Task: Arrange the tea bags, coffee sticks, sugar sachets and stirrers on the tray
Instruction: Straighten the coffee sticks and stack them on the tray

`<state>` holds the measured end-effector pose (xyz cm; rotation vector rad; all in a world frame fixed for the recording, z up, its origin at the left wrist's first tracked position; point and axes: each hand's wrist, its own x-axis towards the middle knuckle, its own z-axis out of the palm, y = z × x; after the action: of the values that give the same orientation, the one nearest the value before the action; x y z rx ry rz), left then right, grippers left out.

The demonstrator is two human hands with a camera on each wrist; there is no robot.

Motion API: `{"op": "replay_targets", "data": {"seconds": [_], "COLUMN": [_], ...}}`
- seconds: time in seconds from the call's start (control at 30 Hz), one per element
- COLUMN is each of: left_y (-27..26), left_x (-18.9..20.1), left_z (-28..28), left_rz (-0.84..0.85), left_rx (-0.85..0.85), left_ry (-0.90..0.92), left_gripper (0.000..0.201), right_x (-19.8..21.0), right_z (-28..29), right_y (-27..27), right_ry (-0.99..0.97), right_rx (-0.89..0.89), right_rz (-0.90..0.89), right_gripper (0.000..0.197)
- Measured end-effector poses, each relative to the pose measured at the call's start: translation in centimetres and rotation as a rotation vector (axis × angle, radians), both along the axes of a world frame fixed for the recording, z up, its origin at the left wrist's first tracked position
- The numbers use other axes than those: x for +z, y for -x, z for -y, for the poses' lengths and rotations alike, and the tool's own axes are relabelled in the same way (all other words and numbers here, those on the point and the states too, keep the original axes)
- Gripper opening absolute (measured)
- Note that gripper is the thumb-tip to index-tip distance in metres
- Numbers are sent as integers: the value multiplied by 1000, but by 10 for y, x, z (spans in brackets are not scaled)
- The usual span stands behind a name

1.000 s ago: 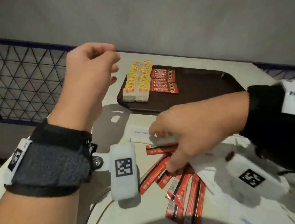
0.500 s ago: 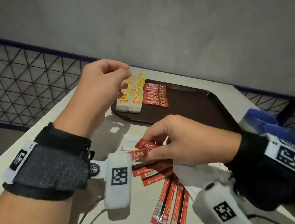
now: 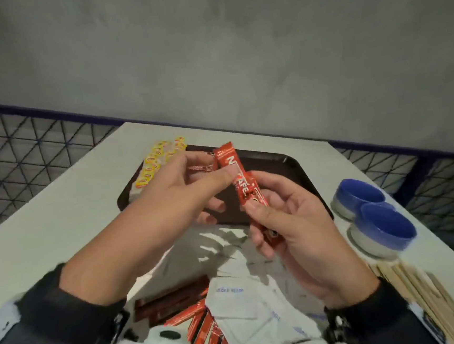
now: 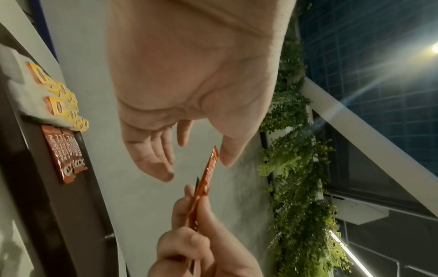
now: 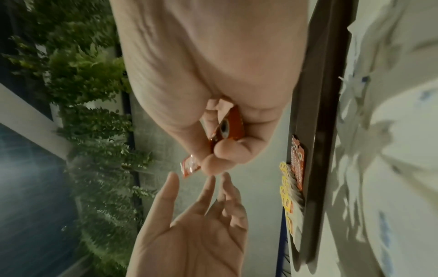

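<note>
White table's cluttered; right hand (image 3: 293, 221) pinches a coffee stick (image 3: 242, 183), left hand (image 3: 178, 192) spread, taking it. I'd lay it at 12 o'clock, flush beside the tray's (image 3: 288, 166) sticks.

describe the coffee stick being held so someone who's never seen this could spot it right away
Start at the dark brown tray at the far side of the white table. Just above its near edge the two hands meet, and the right hand pinches a red coffee stick, its top end by the left hand thumb. It is the only red stick in the air, standing nearly upright; the others lie flat.
</note>
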<state>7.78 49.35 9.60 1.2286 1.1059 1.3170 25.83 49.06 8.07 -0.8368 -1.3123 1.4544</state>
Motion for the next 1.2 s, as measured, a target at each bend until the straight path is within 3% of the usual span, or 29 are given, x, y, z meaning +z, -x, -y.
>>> {"op": "replay_targets", "data": {"seconds": [0.13, 0.2, 0.3, 0.43, 0.63, 0.93, 1.2], "left_y": [-26, -31, -34, -36, -33, -28, -23], "left_x": [-11, -19, -26, -30, -29, -29, -29], "left_z": [-12, -13, -9, 1, 6, 7, 6], "left_rz": [-87, -115, -17, 37, -29, -128, 146], "left_rx": [15, 50, 63, 95, 65, 8, -34], "left_ry": [-66, -56, -32, -41, -36, -19, 87], "left_gripper": [4, 10, 1, 11, 26, 14, 11], "right_x": [3, 4, 4, 5, -6, -10, -9], "right_z": [-7, -13, -19, -21, -13, -8, -4], "right_y": [-22, -34, -46, -48, -29, -18, -14], "right_ry": [19, 62, 92, 94, 51, 34, -15], "right_rx": [-83, -52, -24, -130, -161, -158, -126], "right_rz": [118, 154, 152, 62, 28, 30, 47], "right_gripper": [38, 35, 22, 13, 14, 9, 24]}}
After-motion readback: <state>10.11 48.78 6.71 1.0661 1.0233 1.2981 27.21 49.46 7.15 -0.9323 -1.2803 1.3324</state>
